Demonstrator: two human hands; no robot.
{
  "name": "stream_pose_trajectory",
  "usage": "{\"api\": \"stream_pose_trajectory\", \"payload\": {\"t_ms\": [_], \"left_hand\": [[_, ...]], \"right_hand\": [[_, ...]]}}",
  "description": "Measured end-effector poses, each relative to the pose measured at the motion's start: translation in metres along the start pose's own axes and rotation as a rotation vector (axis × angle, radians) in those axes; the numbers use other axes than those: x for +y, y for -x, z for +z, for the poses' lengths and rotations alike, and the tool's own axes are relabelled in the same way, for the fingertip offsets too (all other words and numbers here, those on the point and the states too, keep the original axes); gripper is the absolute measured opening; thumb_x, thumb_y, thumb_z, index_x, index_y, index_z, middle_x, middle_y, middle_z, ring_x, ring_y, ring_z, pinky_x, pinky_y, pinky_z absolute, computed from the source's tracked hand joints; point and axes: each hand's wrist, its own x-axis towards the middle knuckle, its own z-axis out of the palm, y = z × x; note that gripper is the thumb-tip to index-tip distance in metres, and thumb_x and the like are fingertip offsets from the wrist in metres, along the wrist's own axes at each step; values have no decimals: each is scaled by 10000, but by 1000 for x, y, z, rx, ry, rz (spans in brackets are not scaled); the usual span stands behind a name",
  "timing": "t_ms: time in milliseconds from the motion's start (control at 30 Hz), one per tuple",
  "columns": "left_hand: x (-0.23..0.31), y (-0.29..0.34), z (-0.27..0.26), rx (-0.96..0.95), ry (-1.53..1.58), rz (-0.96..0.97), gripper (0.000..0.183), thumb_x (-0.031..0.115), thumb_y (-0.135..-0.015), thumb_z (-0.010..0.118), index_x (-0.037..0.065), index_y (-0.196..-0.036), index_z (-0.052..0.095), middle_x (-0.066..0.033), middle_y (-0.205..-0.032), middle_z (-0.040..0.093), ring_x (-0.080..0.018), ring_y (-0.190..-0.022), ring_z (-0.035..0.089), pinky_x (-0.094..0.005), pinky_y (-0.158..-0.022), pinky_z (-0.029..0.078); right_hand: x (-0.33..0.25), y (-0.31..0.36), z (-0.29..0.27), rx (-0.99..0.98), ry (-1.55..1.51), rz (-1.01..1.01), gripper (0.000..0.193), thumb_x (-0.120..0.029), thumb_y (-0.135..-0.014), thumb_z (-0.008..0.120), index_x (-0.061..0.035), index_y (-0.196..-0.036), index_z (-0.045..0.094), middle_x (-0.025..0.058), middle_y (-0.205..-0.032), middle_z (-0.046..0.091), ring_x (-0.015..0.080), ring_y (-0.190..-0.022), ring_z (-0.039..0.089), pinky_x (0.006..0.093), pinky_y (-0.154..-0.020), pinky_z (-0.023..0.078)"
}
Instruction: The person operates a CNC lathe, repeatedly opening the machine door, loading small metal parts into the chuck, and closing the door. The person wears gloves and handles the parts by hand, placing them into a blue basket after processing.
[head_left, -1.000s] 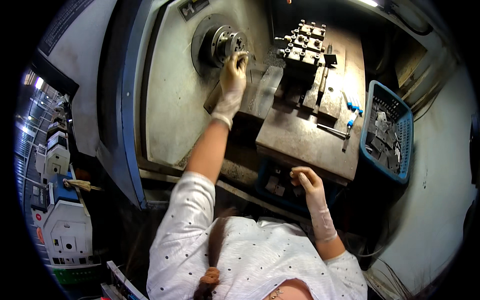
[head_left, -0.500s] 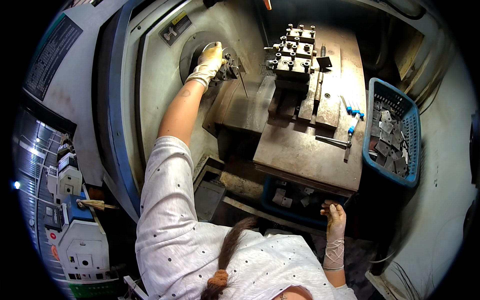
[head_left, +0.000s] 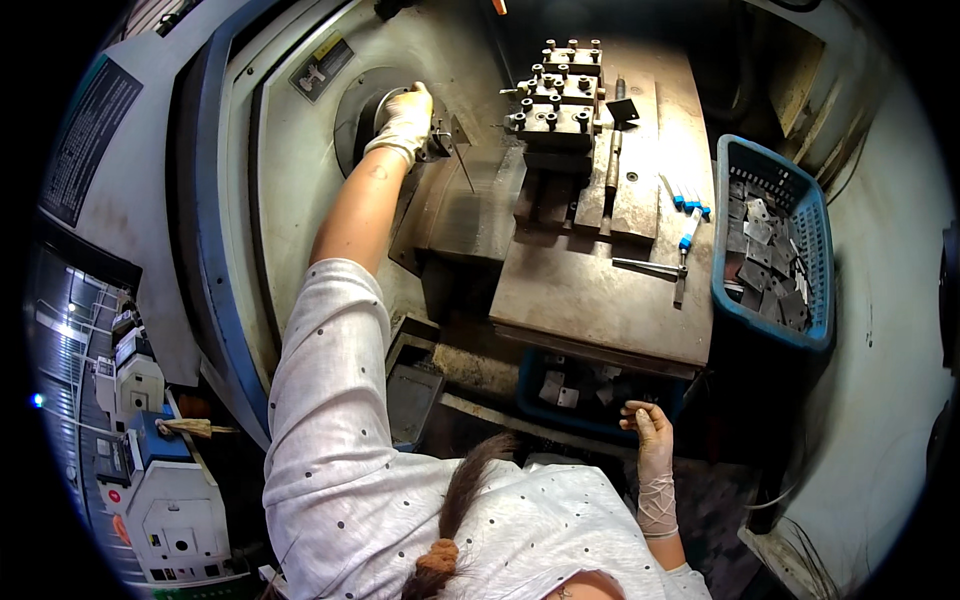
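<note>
My left hand (head_left: 404, 122), in a pale glove, is closed over the top of the lathe chuck (head_left: 436, 150) at the upper left. Its fingertips are partly hidden behind the chuck. A thin rod (head_left: 463, 168) slants down from the chuck's right side. Low on the right, my gloved right hand (head_left: 652, 428) is held just below the front edge of the machine table (head_left: 590, 320). Its fingers are curled together with the thumb; whatever they may hold is too small to make out.
Bolted tool holders (head_left: 555, 100) stand on the slide. A dark square plate (head_left: 622, 110), blue-ended tools (head_left: 688, 205) and a T-shaped wrench (head_left: 650, 266) lie on the table. A blue basket (head_left: 822, 240) of metal plates stands right; another blue bin (head_left: 535, 390) sits under the table.
The whole view has shifted slightly, with the machine appearing a little farther up and left. My left hand stays on the chuck, and my right hand keeps its curled pose.
</note>
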Motion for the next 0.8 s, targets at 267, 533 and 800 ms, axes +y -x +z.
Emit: {"api": "stream_pose_trajectory", "payload": {"t_ms": [267,533,800], "left_hand": [[-20,50,10,-144,392,-48,931,530,-566,516,86,-1183,-23,-157,-830,526,-245,-693,532,-318,-593,407],[-12,47,59,78,761,-245,724,331,-635,489,207,-1182,31,-168,-766,534,-290,-664,528,-369,-593,413],[-5,36,47,3,891,-204,720,307,-642,485,290,-1161,-14,-196,-735,528,-311,-675,522,-378,-621,404]], "right_hand": [[-34,-9,20,-185,55,-46,163,-125,-759,421,-5,-843,493,50,-767,509,99,-697,475,208,-643,389],[-98,-97,178,-848,77,-193,183,-142,-762,408,16,-829,471,26,-690,466,80,-610,402,195,-558,351],[-54,-291,289,-8,524,-302,349,-80,-608,425,23,-941,431,170,-868,479,235,-805,462,278,-692,366]]}}
